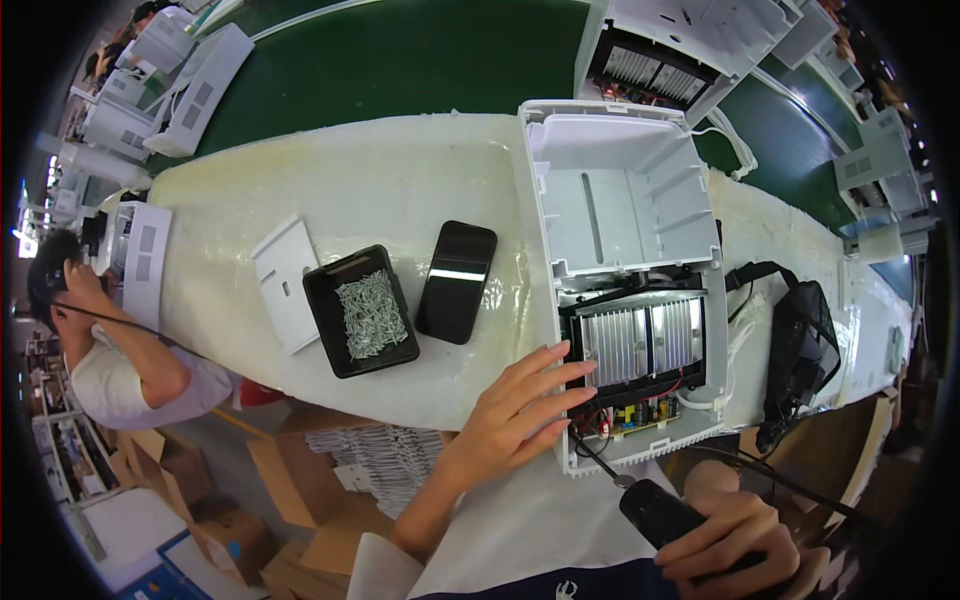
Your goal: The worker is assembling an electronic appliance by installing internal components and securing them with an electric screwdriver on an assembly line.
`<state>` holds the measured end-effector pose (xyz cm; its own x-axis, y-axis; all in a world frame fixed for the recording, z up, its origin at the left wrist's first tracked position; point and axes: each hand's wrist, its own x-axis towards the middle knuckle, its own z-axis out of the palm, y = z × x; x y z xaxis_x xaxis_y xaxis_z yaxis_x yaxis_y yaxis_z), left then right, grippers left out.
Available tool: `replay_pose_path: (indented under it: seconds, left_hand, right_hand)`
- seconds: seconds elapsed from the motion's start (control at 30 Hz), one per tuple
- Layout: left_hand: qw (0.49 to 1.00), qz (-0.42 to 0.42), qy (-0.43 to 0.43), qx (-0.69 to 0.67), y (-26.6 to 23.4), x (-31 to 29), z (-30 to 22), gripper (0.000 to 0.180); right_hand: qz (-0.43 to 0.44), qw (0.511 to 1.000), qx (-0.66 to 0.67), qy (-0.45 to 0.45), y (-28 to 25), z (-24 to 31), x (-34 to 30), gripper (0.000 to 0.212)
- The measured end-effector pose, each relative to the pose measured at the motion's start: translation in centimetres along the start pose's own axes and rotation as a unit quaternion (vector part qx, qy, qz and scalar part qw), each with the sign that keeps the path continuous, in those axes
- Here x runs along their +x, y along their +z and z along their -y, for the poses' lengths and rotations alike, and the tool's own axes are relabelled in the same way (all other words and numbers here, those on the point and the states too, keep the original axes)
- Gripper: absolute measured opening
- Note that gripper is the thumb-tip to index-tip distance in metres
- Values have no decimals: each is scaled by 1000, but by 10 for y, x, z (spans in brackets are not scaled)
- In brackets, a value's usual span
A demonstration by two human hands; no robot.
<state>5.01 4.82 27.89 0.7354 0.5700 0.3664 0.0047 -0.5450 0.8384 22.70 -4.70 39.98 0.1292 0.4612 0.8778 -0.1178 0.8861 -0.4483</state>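
Note:
A white plastic housing [623, 222] stands in front of me on the padded bench. Its upper part is a hollow compartment. Lower down sit a finned metal heat sink [617, 345] in a black frame and a circuit board [645, 412] with colored wires. My left hand [515, 410] lies with fingers spread over the housing's left wall, fingertips near the black frame. My right hand [735, 540] grips a black electric screwdriver [660, 512]. Its thin shaft points up and left to the housing's near left corner; whether the tip touches a screw is too small to tell.
Left of the housing lie a black phone [457, 283], a black tray of screws [372, 315] and a flat white plate [285, 280]. A black mesh bag [800, 340] lies to the right. Beyond runs a green conveyor [420, 60] with another housing [690, 40]. A co-worker [130, 360] sits left.

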Motion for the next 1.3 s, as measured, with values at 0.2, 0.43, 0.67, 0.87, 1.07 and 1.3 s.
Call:
replay_pose_path:
  seconds: [0.2, 0.43, 0.67, 0.87, 1.07, 1.3]
  left_hand:
    - [999, 20, 23, -24, 0, 10, 5, 42]
    - [998, -5, 8, -68, -33, 3, 6, 44]
    - [916, -224, -198, 269, -113, -36, 43, 21]
    - [855, -108, -204, 465, -116, -45, 88, 20]
    - [864, -120, -195, 448, -116, -39, 92, 18]
    - [870, -160, -210, 415, -111, -38, 91, 14]
  right_hand:
    - [-5, 996, -83, 16, 2, 1, -5, 62]
    - [85, 986, -69, 125, 10, 5, 9, 58]
    - [197, 957, -15, 211, 26, -10, 10, 51]
    - [239, 946, 60, 213, 29, -23, 14, 44]
    - [267, 921, 128, 251, 12, -31, 11, 34]
    - [306, 906, 189, 223, -5, -50, 22, 36]
